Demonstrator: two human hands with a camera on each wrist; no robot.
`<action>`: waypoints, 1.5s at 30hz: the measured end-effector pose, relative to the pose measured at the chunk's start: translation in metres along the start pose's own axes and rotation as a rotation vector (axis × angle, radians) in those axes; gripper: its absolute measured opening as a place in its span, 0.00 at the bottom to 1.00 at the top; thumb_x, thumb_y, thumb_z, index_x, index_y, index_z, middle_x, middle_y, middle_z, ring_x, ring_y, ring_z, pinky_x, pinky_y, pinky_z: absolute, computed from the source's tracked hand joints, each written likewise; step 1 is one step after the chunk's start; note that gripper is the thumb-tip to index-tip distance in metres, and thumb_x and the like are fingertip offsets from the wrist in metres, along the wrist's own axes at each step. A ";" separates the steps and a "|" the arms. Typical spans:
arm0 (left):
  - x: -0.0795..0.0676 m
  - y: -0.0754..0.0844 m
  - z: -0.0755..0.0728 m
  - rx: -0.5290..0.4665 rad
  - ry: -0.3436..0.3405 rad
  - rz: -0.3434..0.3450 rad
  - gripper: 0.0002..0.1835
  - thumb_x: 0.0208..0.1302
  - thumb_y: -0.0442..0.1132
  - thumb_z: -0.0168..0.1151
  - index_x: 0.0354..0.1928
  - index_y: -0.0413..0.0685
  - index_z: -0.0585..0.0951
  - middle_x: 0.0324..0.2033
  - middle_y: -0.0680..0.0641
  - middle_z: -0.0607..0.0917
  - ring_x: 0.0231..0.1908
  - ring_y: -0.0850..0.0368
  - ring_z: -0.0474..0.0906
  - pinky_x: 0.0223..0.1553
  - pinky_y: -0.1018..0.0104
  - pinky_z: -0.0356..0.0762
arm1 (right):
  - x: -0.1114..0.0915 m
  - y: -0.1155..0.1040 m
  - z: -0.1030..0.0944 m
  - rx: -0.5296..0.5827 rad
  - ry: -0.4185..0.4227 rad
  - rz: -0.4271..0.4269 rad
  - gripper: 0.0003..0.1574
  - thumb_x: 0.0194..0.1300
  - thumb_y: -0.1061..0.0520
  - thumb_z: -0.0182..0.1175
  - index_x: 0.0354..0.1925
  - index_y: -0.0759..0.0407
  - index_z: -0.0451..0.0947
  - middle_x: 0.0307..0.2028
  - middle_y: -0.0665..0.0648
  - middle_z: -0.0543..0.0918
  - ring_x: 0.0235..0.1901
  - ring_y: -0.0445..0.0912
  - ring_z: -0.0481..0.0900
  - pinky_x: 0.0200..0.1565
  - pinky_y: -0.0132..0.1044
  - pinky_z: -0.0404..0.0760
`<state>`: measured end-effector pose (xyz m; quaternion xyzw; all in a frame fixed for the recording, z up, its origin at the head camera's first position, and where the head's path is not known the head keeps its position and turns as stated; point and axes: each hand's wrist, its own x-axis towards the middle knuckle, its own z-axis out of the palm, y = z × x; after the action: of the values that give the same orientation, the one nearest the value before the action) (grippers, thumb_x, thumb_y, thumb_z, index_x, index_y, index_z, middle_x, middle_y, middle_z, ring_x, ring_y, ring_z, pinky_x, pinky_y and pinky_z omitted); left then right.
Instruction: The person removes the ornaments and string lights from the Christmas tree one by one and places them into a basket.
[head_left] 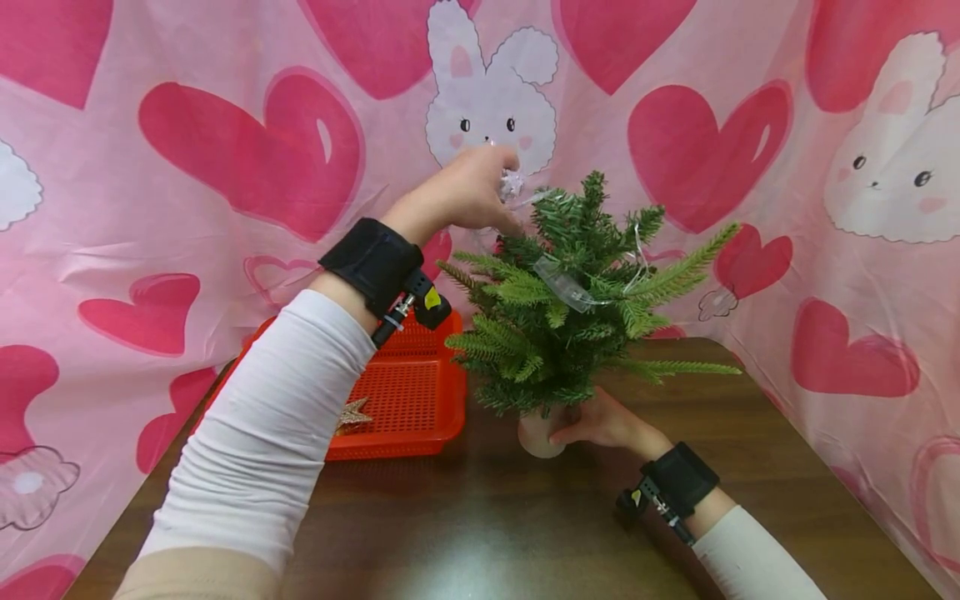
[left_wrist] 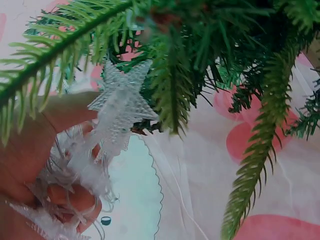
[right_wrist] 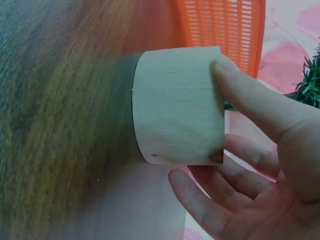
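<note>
A small artificial Christmas tree (head_left: 570, 292) stands on the table in a pale wooden base (right_wrist: 180, 107). My left hand (head_left: 468, 190) is raised at the tree's upper left and holds a bunched string of star lights (left_wrist: 82, 165), its fingers curled among the wires. One clear plastic star (left_wrist: 122, 102) hangs close beside the branches in the left wrist view. Part of the string's wire (head_left: 639, 250) runs over the tree's right side, near a clear plastic piece (head_left: 564, 285) on the front branches. Down at the base, my right hand (head_left: 609, 425) grips its rim between thumb and fingers.
An orange-red plastic basket (head_left: 448, 408) sits left of the tree, partly behind my left arm. Inside it lies a gold glittery star (head_left: 355, 414). Behind the brown wooden table (head_left: 480, 533) hangs a pink cloth (head_left: 390, 142) with hearts and rabbits.
</note>
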<state>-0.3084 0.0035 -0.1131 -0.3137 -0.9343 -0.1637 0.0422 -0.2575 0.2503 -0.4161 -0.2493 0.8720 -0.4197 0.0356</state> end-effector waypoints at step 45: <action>0.025 0.042 -0.007 -0.207 0.227 -0.141 0.07 0.70 0.48 0.57 0.39 0.54 0.76 0.24 0.55 0.67 0.21 0.63 0.65 0.30 0.70 0.65 | 0.001 0.000 0.008 -0.163 -0.048 0.090 0.43 0.54 0.46 0.74 0.62 0.64 0.72 0.25 0.49 0.70 0.23 0.39 0.64 0.27 0.32 0.64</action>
<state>-0.3036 0.0470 -0.0906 -0.2296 -0.9214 -0.2960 0.1035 -0.2563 0.2445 -0.4214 -0.2219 0.9125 -0.3392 0.0550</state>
